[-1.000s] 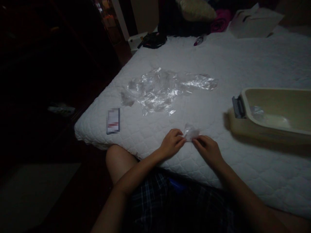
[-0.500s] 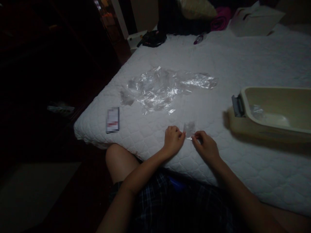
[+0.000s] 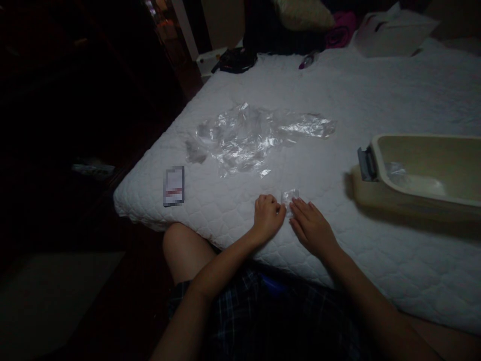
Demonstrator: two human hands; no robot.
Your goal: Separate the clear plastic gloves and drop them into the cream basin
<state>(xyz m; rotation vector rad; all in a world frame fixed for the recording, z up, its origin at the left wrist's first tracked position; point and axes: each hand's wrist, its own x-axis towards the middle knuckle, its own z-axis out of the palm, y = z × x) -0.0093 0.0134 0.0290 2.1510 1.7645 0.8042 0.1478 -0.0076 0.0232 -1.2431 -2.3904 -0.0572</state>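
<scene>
A small clear plastic bag (image 3: 289, 194), folded into a neat square, lies on the quilted white bed cover near the front edge. My left hand (image 3: 268, 215) is closed at its left side, the fingers curled and the thumb pinching the edge. My right hand (image 3: 312, 224) lies flat on the bag's lower right part, fingers stretched out and pressing it down, so that part is hidden. Beyond both hands spreads a heap of crumpled clear plastic bags (image 3: 248, 138).
A cream plastic bin (image 3: 409, 203) with a grey latch stands on the right, some clear plastic inside. A phone-like object (image 3: 174, 186), blurred, lies on the left. A white tissue box (image 3: 394, 32), a purple-capped bottle (image 3: 307, 61) and a black bag (image 3: 237, 60) sit farther back.
My right hand has gone from pinching the bag's lower right corner to lying flat over it. The bag shows smaller now. My left hand has barely moved.
</scene>
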